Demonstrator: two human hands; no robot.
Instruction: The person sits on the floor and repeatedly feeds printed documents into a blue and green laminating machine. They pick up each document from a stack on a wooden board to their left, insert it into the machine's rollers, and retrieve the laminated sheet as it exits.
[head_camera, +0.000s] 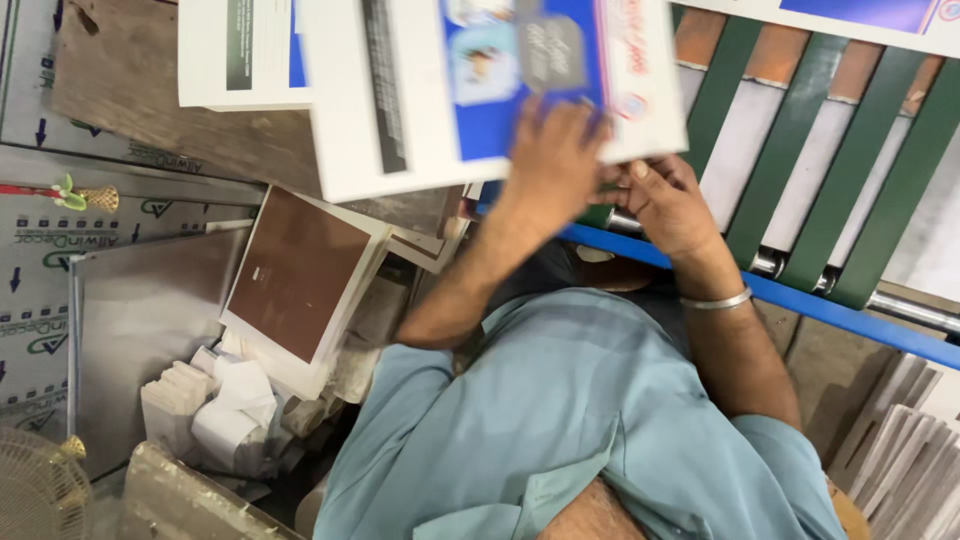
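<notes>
A: Largest first. The conveyor (800, 130), green belts over pale rollers with a blue rail along its near edge, fills the right of the view. What lies across its near end?

B: A large printed sheet (400, 100), flat white card with a blue picture panel and a dark strip. It sits at the top centre, directly ahead of the person's chest and above both hands. Its long axis runs roughly left to right, tilted slightly, with the right end reaching onto the belts. A second white sheet (240, 60) lies partly beneath it on the left.

A: Which hand is nearer?

B: Both are at its lower right edge. The left hand (550, 160) is flat on the printed face, fingers spread upward, palm pressing the card. The right hand (665, 205) sits just beside it, under or at the edge, fingers curled; whether it actually pinches the edge I cannot tell, since the card and the other hand hide the fingertips.

A: And the smaller items?

B: A metal bangle (718, 300) rings the right wrist. To the lower left, well apart from the hands, stands a brown-faced board (300, 270) with a white margin, leaning above crumpled white paper scraps (235, 410). Pale stacked sheets (910, 460) show at the lower right corner.
</notes>
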